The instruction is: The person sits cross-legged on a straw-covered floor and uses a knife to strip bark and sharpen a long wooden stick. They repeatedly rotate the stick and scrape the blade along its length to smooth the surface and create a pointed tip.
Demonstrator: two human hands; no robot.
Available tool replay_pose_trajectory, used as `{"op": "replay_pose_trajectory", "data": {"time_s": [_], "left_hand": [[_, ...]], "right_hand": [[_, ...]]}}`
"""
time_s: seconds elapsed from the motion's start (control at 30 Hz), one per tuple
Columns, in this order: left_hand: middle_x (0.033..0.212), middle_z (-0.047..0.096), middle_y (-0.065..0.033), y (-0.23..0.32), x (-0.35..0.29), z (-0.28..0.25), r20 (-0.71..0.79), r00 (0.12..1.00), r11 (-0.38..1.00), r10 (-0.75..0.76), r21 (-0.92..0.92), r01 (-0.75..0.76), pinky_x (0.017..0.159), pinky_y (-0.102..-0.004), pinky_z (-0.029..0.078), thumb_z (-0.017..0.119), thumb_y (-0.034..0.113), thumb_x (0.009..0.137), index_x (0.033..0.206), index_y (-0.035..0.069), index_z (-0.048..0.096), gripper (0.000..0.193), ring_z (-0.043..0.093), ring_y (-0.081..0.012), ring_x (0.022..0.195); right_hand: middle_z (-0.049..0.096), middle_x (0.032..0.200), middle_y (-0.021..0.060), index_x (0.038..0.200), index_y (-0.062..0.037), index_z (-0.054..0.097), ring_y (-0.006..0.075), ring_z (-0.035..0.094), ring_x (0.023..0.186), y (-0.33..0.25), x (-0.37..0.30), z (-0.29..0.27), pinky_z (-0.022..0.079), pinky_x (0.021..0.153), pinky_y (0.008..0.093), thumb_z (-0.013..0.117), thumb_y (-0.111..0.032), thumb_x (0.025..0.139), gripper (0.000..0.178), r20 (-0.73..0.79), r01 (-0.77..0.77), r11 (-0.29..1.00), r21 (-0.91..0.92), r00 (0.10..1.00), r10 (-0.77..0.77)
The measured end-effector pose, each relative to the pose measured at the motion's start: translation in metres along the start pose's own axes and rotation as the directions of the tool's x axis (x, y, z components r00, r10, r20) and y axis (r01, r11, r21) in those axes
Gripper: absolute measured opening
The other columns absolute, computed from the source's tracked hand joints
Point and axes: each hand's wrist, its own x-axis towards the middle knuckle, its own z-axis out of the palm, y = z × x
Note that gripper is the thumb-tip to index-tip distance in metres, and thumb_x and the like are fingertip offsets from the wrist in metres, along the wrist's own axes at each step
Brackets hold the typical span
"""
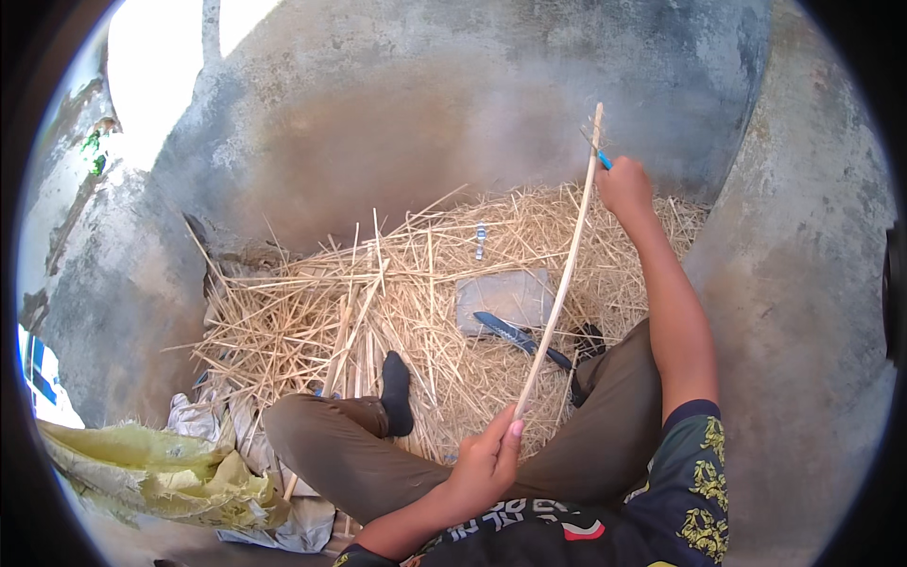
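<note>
A long pale strip of split wood or bamboo [565,283] slants up and away from my lap. My left hand [485,465] is closed round its near end, thumb along the strip. Beside the far end, my right hand [627,184] is closed on a small knife with a blue handle [605,160]; its thin blade crosses the strip near the tip. Below the strip, a larger dark-bladed knife [504,328] lies partly on a flat grey stone block [477,291], its handle toward my right leg.
Shavings and thin strips [302,321] cover the floor between my bent legs and the concrete wall [397,113]. A small silvery packet [480,242] rests on the shavings. At the lower left lies a crumpled yellow sack [161,468]. Another wall [803,283] stands close on the right.
</note>
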Motion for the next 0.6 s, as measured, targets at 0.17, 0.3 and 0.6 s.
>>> {"op": "replay_pose_trajectory", "data": {"time_s": [0.17,0.3,0.6], "left_hand": [[0.065,0.044,0.0054,0.0,0.01,-0.01,-0.041,0.999,0.995,-0.017,-0.104,0.012,0.05,-0.0197,0.031,0.044,0.018,0.107,0.135,0.0,0.054,0.035,0.037,0.0,0.056],[0.067,0.046,0.0049,-0.002,0.017,-0.027,-0.065,0.995,0.963,-0.072,-0.266,0.052,0.051,-0.0201,0.032,0.044,0.019,0.107,0.137,0.0,0.052,0.035,0.038,-0.0008,0.057],[0.064,0.042,0.007,-0.006,0.004,-0.005,0.007,1.0,0.992,0.009,-0.126,-0.008,0.049,-0.0192,0.027,0.043,0.019,0.108,0.136,0.0,0.052,0.035,0.033,0.0006,0.054]], "right_hand": [[0.062,0.061,0.0131,0.078,-0.0054,0.07,0.0277,0.061,0.052,-0.023,-0.041,0.004,0.053,0.054,0.0425,0.051,-0.029,0.098,0.036,0.2,0.236,0.968,0.079,0.948,-0.248],[0.059,0.056,0.0138,0.071,-0.0049,0.068,0.0309,0.06,0.052,-0.049,-0.099,0.01,0.05,0.053,0.0432,0.052,-0.029,0.098,0.04,0.01,0.574,0.808,0.131,0.814,-0.58],[0.07,0.078,0.0147,0.088,-0.0059,0.071,0.0329,0.069,0.067,-0.007,-0.008,0.002,0.054,0.058,0.0447,0.058,-0.021,0.09,0.02,0.061,0.049,0.998,-0.032,0.997,-0.047]]}}
